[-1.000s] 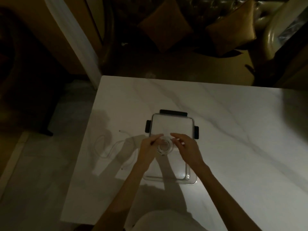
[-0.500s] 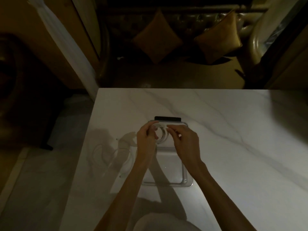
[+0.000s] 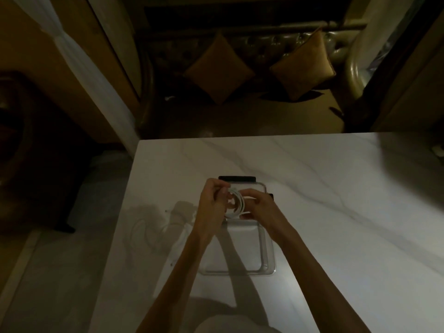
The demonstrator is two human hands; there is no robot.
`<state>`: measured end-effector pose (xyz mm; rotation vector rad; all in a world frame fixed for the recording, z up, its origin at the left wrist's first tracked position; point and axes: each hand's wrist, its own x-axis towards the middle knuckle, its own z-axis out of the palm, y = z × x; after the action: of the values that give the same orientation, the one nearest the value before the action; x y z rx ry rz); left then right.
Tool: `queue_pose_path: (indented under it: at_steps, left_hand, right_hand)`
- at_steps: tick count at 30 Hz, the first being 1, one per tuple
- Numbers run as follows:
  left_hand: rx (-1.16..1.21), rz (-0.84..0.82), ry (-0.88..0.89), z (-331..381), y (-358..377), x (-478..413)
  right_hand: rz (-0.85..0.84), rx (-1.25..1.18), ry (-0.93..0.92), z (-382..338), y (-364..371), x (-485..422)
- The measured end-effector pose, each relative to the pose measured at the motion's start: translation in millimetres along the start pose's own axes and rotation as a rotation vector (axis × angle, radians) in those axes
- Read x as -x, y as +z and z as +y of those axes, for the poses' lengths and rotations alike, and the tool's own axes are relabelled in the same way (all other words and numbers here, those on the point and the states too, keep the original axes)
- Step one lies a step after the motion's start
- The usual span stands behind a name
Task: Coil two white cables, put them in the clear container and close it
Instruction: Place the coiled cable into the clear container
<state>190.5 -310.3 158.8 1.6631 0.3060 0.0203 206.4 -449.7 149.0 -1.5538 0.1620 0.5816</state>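
A coiled white cable (image 3: 237,204) is held upright between both hands above the far half of the clear container. My left hand (image 3: 212,204) grips the coil's left side; my right hand (image 3: 258,209) pinches its right side. The clear container (image 3: 268,251) lies open on the white marble table (image 3: 336,212). Its lid (image 3: 260,187), with black clips, lies just beyond it, partly hidden by my hands. A second white cable (image 3: 146,233) lies loose and uncoiled on the table to the left of my left forearm.
The table's left edge (image 3: 115,236) runs close to the loose cable, with floor below. Beyond the far edge stands a dark sofa with two brown cushions (image 3: 219,70). A small object (image 3: 438,150) sits at the table's far right.
Both hands have lifted the coil from near the container's middle up and away toward the lid. The coil has turned from lying flat to standing upright. The loose cable has not moved.
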Motion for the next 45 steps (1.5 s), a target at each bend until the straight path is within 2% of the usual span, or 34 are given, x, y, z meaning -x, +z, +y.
queue_pose_path:
  at_steps: [4,7,12,15,17,22,25,30,32,35,38,42,45]
  left_hand:
    - [-0.034,0.008,-0.016,0,2,3]
    - [-0.090,0.072,-0.014,-1,7,4]
    - [-0.170,0.082,0.016,0,15,6]
    - [-0.155,0.091,0.009,0,20,9]
    - [-0.119,0.094,-0.015,1,18,10]
    - [-0.039,0.034,-0.032,10,0,9]
    - [-0.005,0.039,-0.056,13,-4,11]
    - [0.081,0.113,-0.067,18,0,15]
    - [0.109,0.115,-0.061,21,4,18]
    - [0.119,0.097,-0.052,26,10,23]
    - [0.113,0.076,-0.047,29,14,25]
    - [0.104,0.022,-0.040,30,13,23]
    - [0.078,-0.009,-0.020,32,10,19]
  right_hand:
    - [-0.046,-0.080,0.040,2,-5,3]
    - [-0.156,-0.127,0.059,2,-10,10]
    - [-0.288,-0.351,0.108,-1,-9,19]
    - [-0.205,-0.178,0.126,-2,-5,20]
    - [-0.154,-0.152,0.118,-2,-6,19]
    - [-0.069,-0.373,0.082,-9,-16,23]
    - [0.081,-0.149,-0.052,-16,-18,23]
    - [0.040,0.114,-0.174,-25,-1,36]
    - [0.129,0.169,-0.260,-19,13,38]
    - [0.356,0.277,-0.421,-7,25,33]
    - [0.487,0.236,-0.448,-4,22,26]
    - [0.448,0.196,-0.400,1,16,20]
    - [0.264,0.200,-0.354,-1,13,17]
